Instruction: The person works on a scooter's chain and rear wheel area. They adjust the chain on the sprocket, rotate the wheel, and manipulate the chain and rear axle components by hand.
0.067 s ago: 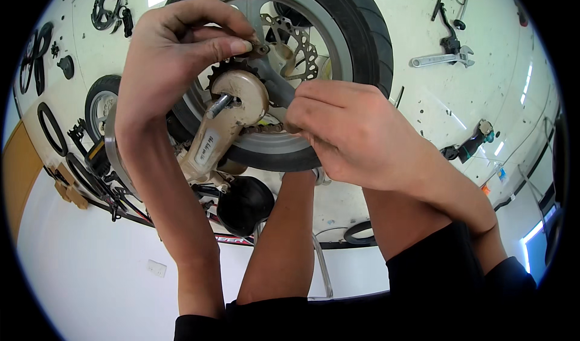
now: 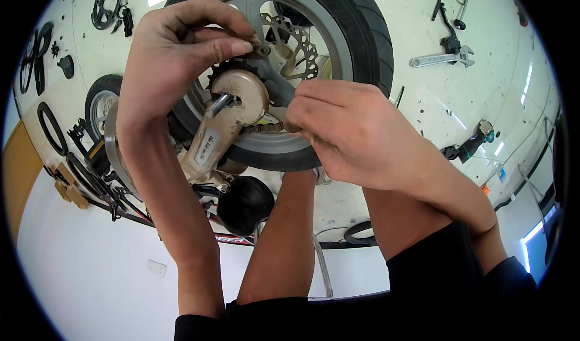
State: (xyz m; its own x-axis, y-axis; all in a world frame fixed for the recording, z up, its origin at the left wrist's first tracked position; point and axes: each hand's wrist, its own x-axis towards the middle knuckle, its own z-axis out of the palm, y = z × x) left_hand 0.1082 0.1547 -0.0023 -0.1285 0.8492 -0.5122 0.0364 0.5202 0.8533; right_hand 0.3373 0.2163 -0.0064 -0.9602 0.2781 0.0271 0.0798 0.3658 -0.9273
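Note:
A wheel with a black tyre (image 2: 376, 45) and grey spoked rim (image 2: 343, 35) lies in front of me. At its hub, a dark toothed sprocket (image 2: 251, 68) shows behind the rounded end of a beige arm (image 2: 208, 135), from which a metal axle (image 2: 219, 106) sticks out. My left hand (image 2: 172, 63) is closed above the sprocket, pinching the chain end (image 2: 262, 50) between thumb and fingers. Below the hub runs a dirty drive chain (image 2: 263, 127), passing into the closed fingers of my right hand (image 2: 356, 132). Those right fingertips are partly hidden.
A perforated brake disc (image 2: 308, 57) sits on the wheel's far side. On the floor at right lie an adjustable wrench (image 2: 444, 58) and a dark green tool (image 2: 474, 142). A black cup-shaped part (image 2: 244, 205) is near my leg; a smaller wheel (image 2: 99, 99) stands left.

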